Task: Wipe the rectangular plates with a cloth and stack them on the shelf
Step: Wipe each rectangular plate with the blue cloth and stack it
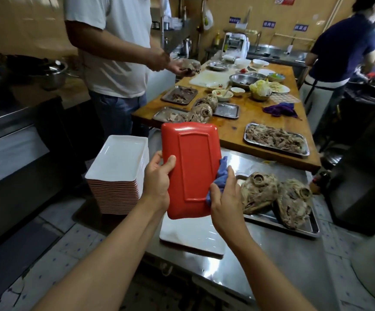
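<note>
At centre frame, a left hand (pixel 157 176) grips the left edge of a red rectangular plate (pixel 191 169) held upright, underside to camera, thumb pressed on its back; the right hand (pixel 224 198) pinches a blue cloth (pixel 220 176) against its right edge; a tall stack of plates (pixel 119 173) stands just left; a white plate (pixel 193 236) lies below on the steel counter (pixel 271 265); a tray of cooked heads (pixel 278 198) crowds the right; blue wall signs (pixel 269 24) at upper right are unreadable.
</note>
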Tool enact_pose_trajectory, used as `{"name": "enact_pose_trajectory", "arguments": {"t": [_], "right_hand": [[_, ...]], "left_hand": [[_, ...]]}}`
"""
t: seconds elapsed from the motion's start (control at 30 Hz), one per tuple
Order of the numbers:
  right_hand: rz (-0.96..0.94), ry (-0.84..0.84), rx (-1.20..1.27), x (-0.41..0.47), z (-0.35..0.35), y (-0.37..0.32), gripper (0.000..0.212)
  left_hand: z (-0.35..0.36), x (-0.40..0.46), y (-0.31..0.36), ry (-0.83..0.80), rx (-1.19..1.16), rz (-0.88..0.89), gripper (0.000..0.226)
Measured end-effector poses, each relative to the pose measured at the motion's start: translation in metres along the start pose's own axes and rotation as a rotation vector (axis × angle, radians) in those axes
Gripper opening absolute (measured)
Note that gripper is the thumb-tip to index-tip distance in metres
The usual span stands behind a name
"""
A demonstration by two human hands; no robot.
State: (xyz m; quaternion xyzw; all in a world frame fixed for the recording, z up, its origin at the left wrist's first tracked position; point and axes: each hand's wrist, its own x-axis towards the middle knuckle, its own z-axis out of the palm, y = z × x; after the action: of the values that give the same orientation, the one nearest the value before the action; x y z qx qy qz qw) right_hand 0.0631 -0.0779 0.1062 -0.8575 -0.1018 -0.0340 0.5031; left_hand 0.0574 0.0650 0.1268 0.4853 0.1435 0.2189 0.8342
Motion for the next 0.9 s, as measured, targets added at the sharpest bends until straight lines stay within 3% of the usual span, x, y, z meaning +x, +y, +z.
{"name": "enact_pose_trajectory", "arguments": {"t": [0.2, 0.3, 0.4, 0.53, 0.6, 0.63, 0.73, 0.9], "right_hand": [[0.189, -0.102, 0.382, 0.016, -0.024, -0.006, 0.039], [0.208, -0.156, 0.412, 0.023, -0.034, -0.002, 0.034], [0.096, -0.18, 0.374, 0.028, -0.048, 0.003, 0.037], [-0.029, -0.302, 0.26, 0.036, -0.071, 0.006, 0.042], [-0.076, -0.363, 0.181, 0.039, -0.078, 0.005, 0.043], [-0.101, -0.389, 0.147, 0.04, -0.082, 0.004, 0.042], [-0.154, -0.438, 0.077, 0.044, -0.09, 0.002, 0.041], [-0.255, -0.454, -0.024, 0.054, -0.091, 0.002, 0.053]], "left_hand": [[0.005, 0.003, -0.017, 0.032, -0.044, -0.007, 0.013], [0.0, 0.002, -0.018, -0.051, 0.107, -0.087, 0.009], [-0.011, 0.005, -0.005, -0.133, 0.362, -0.165, 0.019], [-0.012, 0.026, 0.034, -0.106, 0.741, 0.131, 0.075], [-0.003, 0.037, 0.055, -0.247, 0.92, 0.248, 0.076], [0.002, 0.042, 0.063, -0.348, 0.96, 0.214, 0.071], [0.011, 0.048, 0.073, -0.614, 0.884, -0.043, 0.049], [0.01, 0.042, 0.063, -0.616, 0.711, -0.127, 0.049]]}}
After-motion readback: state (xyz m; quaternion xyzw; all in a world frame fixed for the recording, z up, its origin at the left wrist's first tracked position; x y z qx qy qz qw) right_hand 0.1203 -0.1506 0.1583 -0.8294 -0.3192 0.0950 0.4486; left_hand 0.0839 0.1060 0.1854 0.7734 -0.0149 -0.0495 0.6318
